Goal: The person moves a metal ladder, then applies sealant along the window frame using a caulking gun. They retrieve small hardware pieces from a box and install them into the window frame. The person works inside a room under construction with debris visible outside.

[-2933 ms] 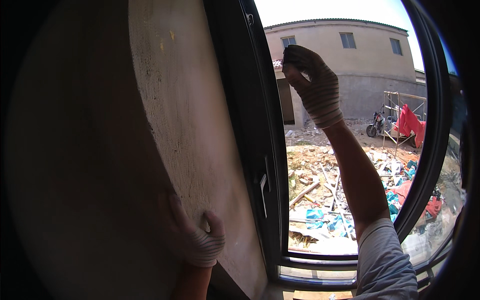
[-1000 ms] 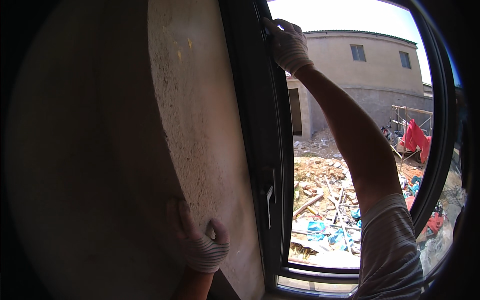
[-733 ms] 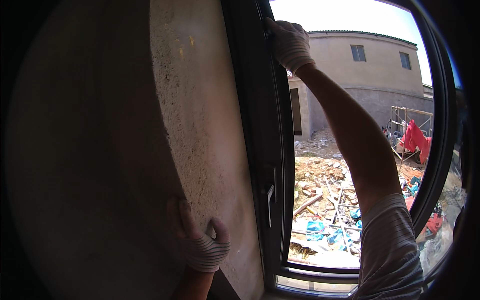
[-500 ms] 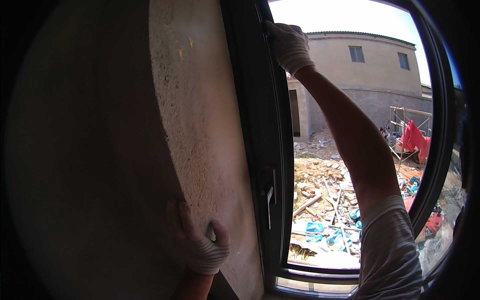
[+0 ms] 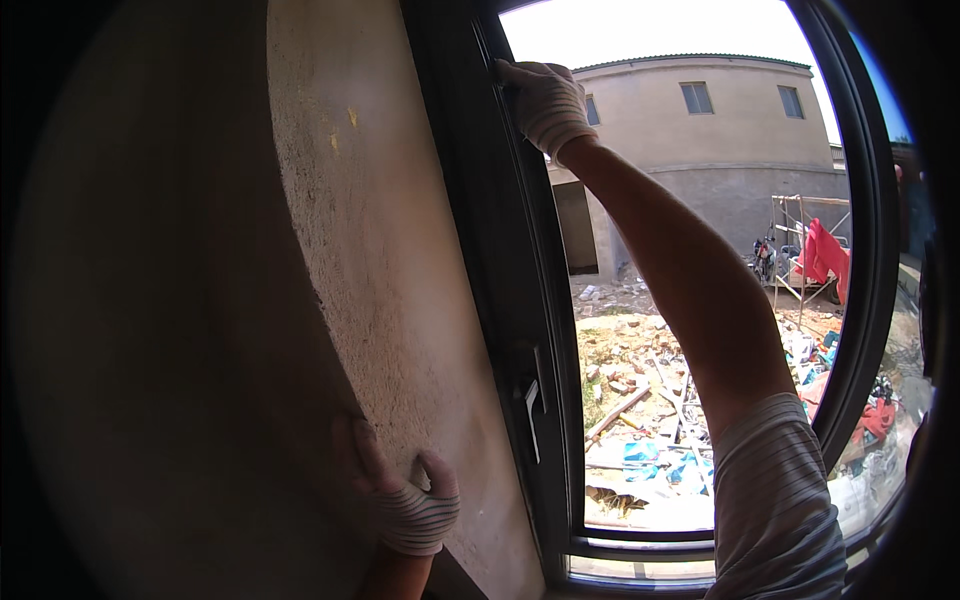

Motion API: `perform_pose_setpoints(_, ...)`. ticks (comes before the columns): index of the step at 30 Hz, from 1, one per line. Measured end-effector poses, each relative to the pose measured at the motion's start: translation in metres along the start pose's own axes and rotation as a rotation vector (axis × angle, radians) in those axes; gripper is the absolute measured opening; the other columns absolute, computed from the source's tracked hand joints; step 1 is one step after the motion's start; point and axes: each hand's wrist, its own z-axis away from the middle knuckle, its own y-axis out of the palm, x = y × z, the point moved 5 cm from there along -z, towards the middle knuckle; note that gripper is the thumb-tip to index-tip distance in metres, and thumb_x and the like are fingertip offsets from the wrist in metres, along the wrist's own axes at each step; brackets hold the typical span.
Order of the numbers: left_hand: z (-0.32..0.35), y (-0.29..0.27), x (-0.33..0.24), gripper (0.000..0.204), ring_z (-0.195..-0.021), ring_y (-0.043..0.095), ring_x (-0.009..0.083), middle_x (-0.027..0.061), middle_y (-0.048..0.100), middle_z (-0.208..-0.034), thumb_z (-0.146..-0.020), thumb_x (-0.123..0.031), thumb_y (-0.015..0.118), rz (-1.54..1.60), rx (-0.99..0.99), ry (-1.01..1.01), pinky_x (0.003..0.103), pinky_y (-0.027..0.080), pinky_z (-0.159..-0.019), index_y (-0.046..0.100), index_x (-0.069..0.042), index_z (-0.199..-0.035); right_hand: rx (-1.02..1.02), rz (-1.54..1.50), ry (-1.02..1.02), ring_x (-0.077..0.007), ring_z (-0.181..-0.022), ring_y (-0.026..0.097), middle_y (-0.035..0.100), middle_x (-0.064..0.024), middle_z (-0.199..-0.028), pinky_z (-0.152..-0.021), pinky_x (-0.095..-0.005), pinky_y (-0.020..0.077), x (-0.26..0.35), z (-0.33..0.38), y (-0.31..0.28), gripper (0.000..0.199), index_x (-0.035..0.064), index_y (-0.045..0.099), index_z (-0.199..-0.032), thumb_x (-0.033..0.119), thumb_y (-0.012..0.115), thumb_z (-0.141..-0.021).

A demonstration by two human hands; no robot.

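Note:
My right hand [image 5: 552, 105], in a pale striped glove, is raised against the inner edge of the dark window frame [image 5: 492, 210]. Its fingers look curled, with one digit pointing left onto the frame. A dark patch shows along the top of the glove, and what the fingers close on is hidden. Low down, my left hand [image 5: 405, 505] wears a similar glove. It lies over the corner of the plastered wall [image 5: 375, 300], fingers stretched on the shaded face and thumb apart on the lit face.
A metal window handle [image 5: 532, 410] sticks out from the frame between my hands. Beyond the window lie rubble [image 5: 625, 375], boards and blue plastic sheets. A red cloth [image 5: 825, 255] hangs on a metal scaffold, and a plastered building [image 5: 720, 140] stands behind.
The view has shifted slightly, so the frame and the yard appear tilted and moved left. My right hand stays on the upper frame, and my left hand stays on the wall corner.

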Motion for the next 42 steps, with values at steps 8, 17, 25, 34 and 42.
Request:
perform_pose_setpoints(8,-0.002,-0.001,-0.004,0.077,-0.129,0.048,0.0532,0.0383,0.038,-0.147,-0.091,-0.023,0.060,0.002,0.000,-0.025,0.059,0.041,-0.109,0.025,0.007,-0.152,-0.146,-0.056,0.096,-0.0289,-0.118,0.062,0.073,0.0025,-0.120,-0.104,-0.0406,0.0476,0.000,0.003,0.002,0.034,0.0316,0.072,-0.125,0.016,0.059,-0.098)
perform_pose_setpoints(17,0.001,0.000,-0.005,0.078,-0.132,0.045,0.0533,0.0389,0.035,-0.150,-0.092,-0.025,0.060,0.018,-0.021,0.000,0.059,0.039,-0.111,0.025,0.006,-0.153,-0.135,-0.133,0.089,-0.0281,-0.119,0.062,0.074,0.0018,-0.120,-0.105,-0.0397,0.0472,-0.005,0.000,-0.002,0.028,0.0312,0.075,-0.120,0.022,0.059,-0.099)
perform_pose_setpoints(25,0.001,-0.001,-0.003,0.077,-0.130,0.044,0.0503,0.0382,0.034,-0.148,-0.088,-0.016,0.061,0.006,-0.037,0.025,0.058,0.042,-0.109,0.026,0.006,-0.152,0.207,-0.213,0.226,-0.0230,-0.119,0.065,0.072,-0.0008,-0.127,-0.107,-0.0347,0.0516,0.000,-0.019,-0.023,0.043,0.0242,0.076,-0.123,0.000,0.057,-0.093)
perform_pose_setpoints(34,0.007,0.007,0.002,0.081,-0.135,0.041,0.0499,0.0377,0.030,-0.152,-0.088,-0.016,0.061,0.069,-0.032,0.009,0.057,0.038,-0.113,0.022,0.006,-0.156,-0.026,-0.351,0.224,-0.0202,-0.116,0.064,0.066,-0.0064,-0.133,-0.106,-0.0305,0.0523,-0.031,-0.004,0.005,0.044,0.0163,0.077,-0.116,-0.005,0.052,-0.087)
perform_pose_setpoints(42,0.004,0.004,0.002,0.079,-0.135,0.042,0.0501,0.0382,0.029,-0.153,-0.090,-0.017,0.061,0.068,-0.012,-0.002,0.057,0.040,-0.112,0.023,0.005,-0.155,-0.020,-0.440,0.272,-0.0230,-0.124,0.062,0.063,-0.0072,-0.138,-0.111,-0.0306,0.0485,-0.013,0.002,0.006,0.044,0.0141,0.077,-0.118,-0.004,0.053,-0.086)
